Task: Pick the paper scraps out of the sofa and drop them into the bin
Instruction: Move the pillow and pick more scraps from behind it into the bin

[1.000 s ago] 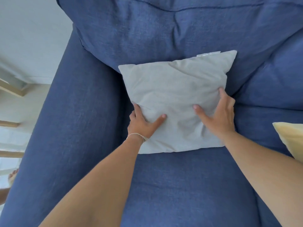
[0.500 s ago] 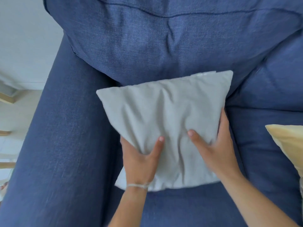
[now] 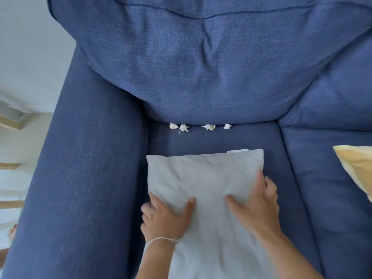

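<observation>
Several crumpled white paper scraps (image 3: pixel 208 127) lie in a row in the crease where the blue sofa's seat (image 3: pixel 201 140) meets its back cushion (image 3: pixel 191 67). A grey pillow (image 3: pixel 203 178) lies on the seat in front of them. My left hand (image 3: pixel 164 218) grips the pillow's left edge, thumb on top. My right hand (image 3: pixel 259 204) holds its right side, fingers wrapped over the edge. Both hands are well short of the scraps. No bin is in view.
The sofa's wide left armrest (image 3: pixel 80 178) runs down the left side. A yellow pillow (image 3: pixel 358 168) pokes in at the right edge on the neighbouring seat cushion (image 3: pixel 332 188). Pale floor and wooden furniture parts (image 3: pixel 12 121) show beyond the armrest.
Both hands have pulled the grey pillow away from the back cushion toward me. The paper scraps behind it have come into sight.
</observation>
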Available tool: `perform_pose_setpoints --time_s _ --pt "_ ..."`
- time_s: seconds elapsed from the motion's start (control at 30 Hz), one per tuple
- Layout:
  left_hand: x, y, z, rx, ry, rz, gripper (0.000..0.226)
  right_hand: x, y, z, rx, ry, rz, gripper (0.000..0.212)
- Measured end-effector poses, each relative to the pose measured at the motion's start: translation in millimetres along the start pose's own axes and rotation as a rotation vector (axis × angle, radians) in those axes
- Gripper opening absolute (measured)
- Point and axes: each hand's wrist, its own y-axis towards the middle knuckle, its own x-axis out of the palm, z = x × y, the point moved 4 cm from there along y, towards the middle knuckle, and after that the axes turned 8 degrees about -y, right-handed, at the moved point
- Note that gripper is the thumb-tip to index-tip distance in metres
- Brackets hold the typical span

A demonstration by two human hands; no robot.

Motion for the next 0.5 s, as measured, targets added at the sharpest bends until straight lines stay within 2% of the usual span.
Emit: perform_pose_setpoints --time_s 0.1,0.2,0.3,0.43,0.5 --pt "1 12 30 0.322 -0.006 0.183 0.112 1 23 -39 -0.31 -0.013 0.157 0.099" --pt "28 33 63 0.548 -0.034 0.148 0.086 23 52 -76 -0.474 0.006 0.154 0.081" --pt "57 60 75 0.56 0.052 0.065 0.069 50 79 -96 -0.51 -0.052 0.205 0.064" --pt "66 89 78 0.557 0.13 0.125 0.06 74 99 -102 -0.399 -0.057 0.239 0.052" --pt "63 111 82 0.482 0.08 0.115 0.06 82 109 -107 -0.363 -0.053 0.248 0.047"
